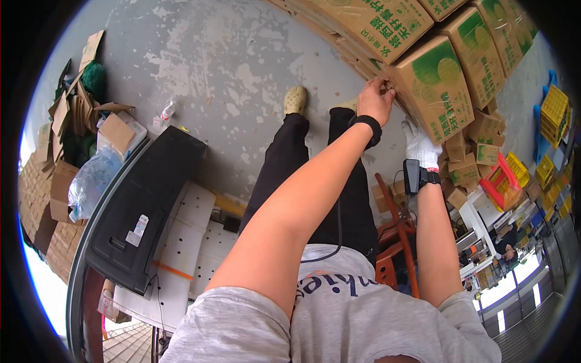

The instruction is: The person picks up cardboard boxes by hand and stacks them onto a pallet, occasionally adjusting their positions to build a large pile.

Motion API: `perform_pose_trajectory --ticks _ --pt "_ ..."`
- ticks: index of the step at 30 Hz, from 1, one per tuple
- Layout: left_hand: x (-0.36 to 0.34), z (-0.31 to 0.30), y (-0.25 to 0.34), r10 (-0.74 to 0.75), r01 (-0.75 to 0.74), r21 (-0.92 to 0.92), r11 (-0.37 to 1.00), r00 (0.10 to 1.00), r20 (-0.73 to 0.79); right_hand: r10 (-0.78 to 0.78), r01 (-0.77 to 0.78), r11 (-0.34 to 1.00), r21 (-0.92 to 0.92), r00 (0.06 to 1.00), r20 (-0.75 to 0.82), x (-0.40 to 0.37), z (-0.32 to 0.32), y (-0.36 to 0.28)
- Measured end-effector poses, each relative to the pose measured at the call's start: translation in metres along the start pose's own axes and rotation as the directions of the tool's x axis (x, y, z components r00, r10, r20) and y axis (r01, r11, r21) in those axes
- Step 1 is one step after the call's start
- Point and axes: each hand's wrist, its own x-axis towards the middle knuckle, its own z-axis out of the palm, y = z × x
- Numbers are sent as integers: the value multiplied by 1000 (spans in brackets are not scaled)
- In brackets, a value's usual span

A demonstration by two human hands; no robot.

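Observation:
A printed cardboard box with green graphics sits at the near end of a stack of similar boxes. My bare left hand, with a black band at the wrist, is at the left edge of this box. Its fingers are curled together against the cardboard there; what exactly lies between them is partly hidden. Below it, my right hand wears a white glove and rests along the lower edge of the same box, fingers stretched out. A black device is strapped to my right wrist.
More printed boxes stand behind. Smaller cartons and a red-handled item lie at the right, near yellow crates. An orange metal frame stands by my legs. At left are a black panel and scrap cardboard.

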Motion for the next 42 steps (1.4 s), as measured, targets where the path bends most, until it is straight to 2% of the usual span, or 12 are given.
perform_pose_trajectory --ticks 2,6,9,11,13,16,27,33,35,37,38,42 --pt "-2 -6 11 -58 57 29 998 997 45 -10 4 998 -69 996 -89 -7 16 2" --pt "-4 -6 12 -121 124 -52 991 990 66 7 -10 999 -52 999 -52 -6 9 -1" --pt "-7 0 -1 -65 84 -187 979 992 106 83 -82 996 35 996 -37 -4 6 -5" --pt "-28 -7 17 -17 15 -142 990 1000 -11 -189 154 959 -240 973 -131 -12 22 -14" --pt "-40 -14 37 2 -1 -129 992 1000 8 -261 220 934 -283 958 -116 -12 45 -39" --pt "-48 -15 47 239 -241 -99 965 971 -27 -198 175 950 -260 978 -67 -27 75 -64" --pt "-41 -2 34 356 -356 22 934 927 -117 -133 109 947 -301 989 -61 -17 95 -82" --pt "-49 0 36 218 -223 -26 974 966 -140 -141 129 938 -321 990 -15 -20 95 -81" --pt "-46 5 31 -143 171 -481 860 985 94 -119 110 939 -325 993 -10 -24 103 -80" --pt "-43 8 24 -77 124 -530 839 991 110 -214 218 879 -425 975 56 -37 115 -73" --pt "-43 5 25 -60 139 -505 852 984 170 -102 67 928 -368 992 -77 -43 123 -76" --pt "-35 7 12 48 42 -446 894 981 187 44 -41 920 -389 999 -2 -27 87 -69"
